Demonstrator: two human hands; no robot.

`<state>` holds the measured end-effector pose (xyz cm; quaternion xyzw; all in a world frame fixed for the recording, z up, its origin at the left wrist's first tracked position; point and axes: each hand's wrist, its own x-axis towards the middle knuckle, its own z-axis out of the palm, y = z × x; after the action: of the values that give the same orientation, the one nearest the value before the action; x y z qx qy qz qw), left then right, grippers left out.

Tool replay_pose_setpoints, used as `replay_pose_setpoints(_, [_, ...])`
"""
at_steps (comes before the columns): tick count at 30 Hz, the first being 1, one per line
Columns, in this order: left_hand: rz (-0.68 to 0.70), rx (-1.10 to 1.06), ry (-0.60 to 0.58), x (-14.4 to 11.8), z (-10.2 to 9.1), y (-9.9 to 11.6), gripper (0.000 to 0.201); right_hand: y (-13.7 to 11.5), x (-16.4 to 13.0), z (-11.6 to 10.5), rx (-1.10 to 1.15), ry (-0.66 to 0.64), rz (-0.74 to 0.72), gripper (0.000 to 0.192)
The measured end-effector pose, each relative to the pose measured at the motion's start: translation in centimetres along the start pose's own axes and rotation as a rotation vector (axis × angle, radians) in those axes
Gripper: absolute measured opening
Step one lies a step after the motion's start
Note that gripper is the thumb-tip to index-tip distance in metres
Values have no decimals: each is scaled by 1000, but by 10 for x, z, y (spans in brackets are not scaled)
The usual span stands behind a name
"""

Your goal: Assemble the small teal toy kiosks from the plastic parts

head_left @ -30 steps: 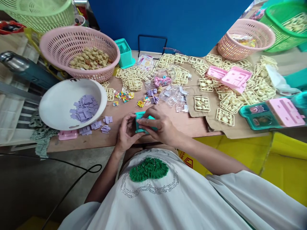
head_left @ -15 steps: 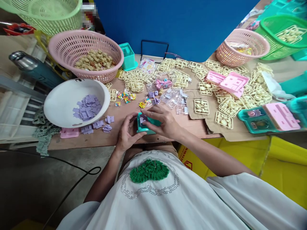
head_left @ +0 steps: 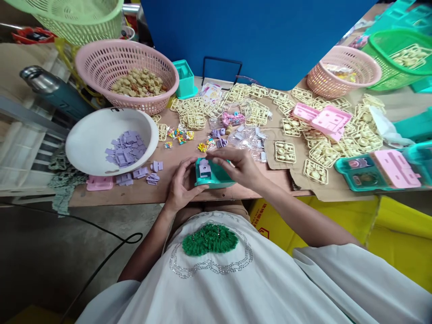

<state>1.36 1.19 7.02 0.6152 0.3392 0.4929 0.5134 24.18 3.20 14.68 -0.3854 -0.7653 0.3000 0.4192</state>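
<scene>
A small teal toy tray (head_left: pixel 213 176) with a lilac piece (head_left: pixel 204 168) seated in it sits at the near edge of the wooden worktop (head_left: pixel 189 191), held between both hands: the left hand (head_left: pixel 181 188) has its fingers curled against the tray's left end, while the right hand (head_left: pixel 243 168) lies over its far side with fingers closed on the rim. To the left, a white bowl (head_left: pixel 88 145) holds more lilac parts, with a pink basket (head_left: pixel 101 67) of tan pieces beyond it. Cream plastic frames (head_left: pixel 285 152), clear wrappers and coloured bits are spread across the far and right of the worktop.
</scene>
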Motion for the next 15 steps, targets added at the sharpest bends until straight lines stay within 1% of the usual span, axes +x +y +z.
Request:
replay_pose_setpoints(2, [-13,-4,-1,0,0,0,80,3,0,-7,77,-18,45,31])
replay_pose_setpoints(3, [-19,-6,-4,0,0,0,80,4,0,-9,86,-42,33,31])
replay_pose_setpoints(6, [-29,6,-13,0,-1,-1,79,5,0,-6,48,-124,-70,34])
replay_pose_setpoints(9, [-30,19,-8,-1,-1,-1,79,2,1,4,-84,-91,-162,29])
replay_pose_setpoints(12, [-28,1,-20,-1,-1,0,77,-7,1,12,-282,-54,-197,25])
replay_pose_setpoints(15, [-8,18,-23,1,-1,2,76,-12,3,10,-379,-99,-216,24])
